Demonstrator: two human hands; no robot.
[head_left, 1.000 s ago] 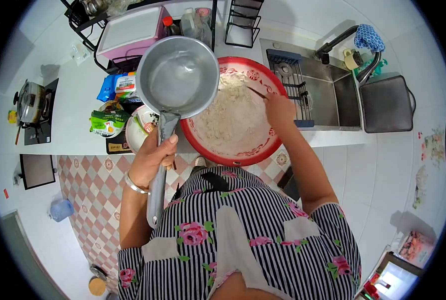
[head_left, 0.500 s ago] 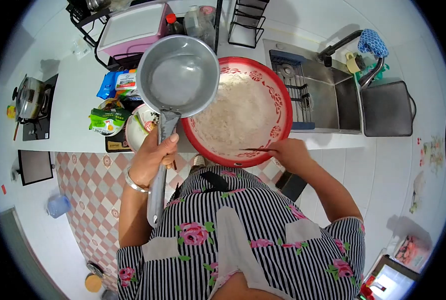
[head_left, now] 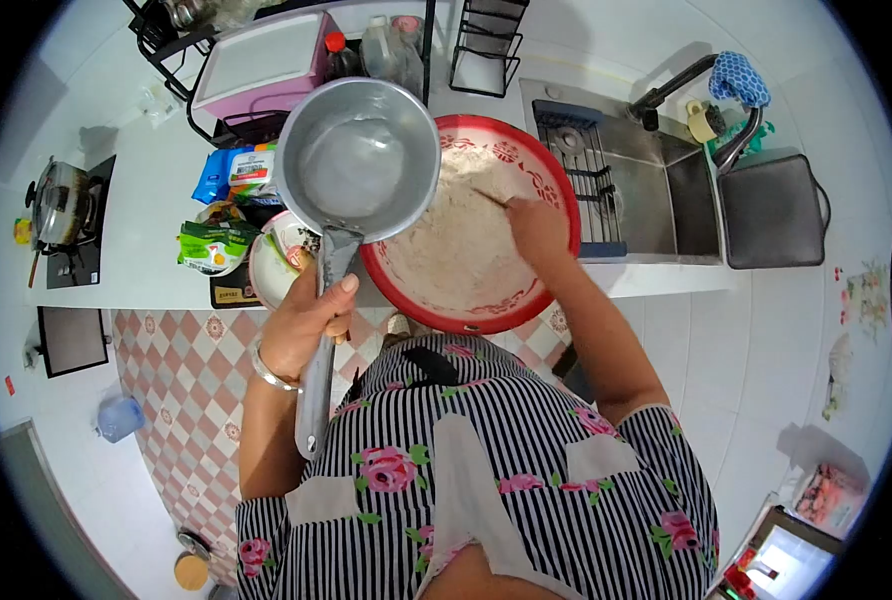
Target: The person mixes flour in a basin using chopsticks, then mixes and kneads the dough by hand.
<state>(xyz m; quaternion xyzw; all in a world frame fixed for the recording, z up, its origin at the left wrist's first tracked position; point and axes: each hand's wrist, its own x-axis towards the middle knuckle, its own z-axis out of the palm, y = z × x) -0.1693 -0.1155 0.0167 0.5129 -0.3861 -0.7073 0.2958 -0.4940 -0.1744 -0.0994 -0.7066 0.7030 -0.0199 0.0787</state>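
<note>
My left hand (head_left: 311,318) is closed round the long handle of a metal water ladle (head_left: 361,160). The ladle's bowl hangs over the left rim of a red and white basin (head_left: 556,165), with what looks like clear water inside. Pale flour (head_left: 446,245) is spread across the basin's bottom, lumpy in parts. Over the basin's right side, my right hand (head_left: 541,237) grips thin brown chopsticks (head_left: 488,195), whose tips reach into the flour near the far side. A white bowl (head_left: 266,270) stands left of the basin, partly behind my left hand.
To the right are a steel sink (head_left: 656,200) with a dish rack (head_left: 588,175) and a black faucet (head_left: 666,95). Food packets (head_left: 214,245) and a pink box (head_left: 266,60) stand at the left. A pot (head_left: 61,205) sits on the stove further left.
My right hand has moved from the basin's near right rim up and inward, carrying the chopsticks to the far part of the flour. My left hand and the ladle stay nearly still.
</note>
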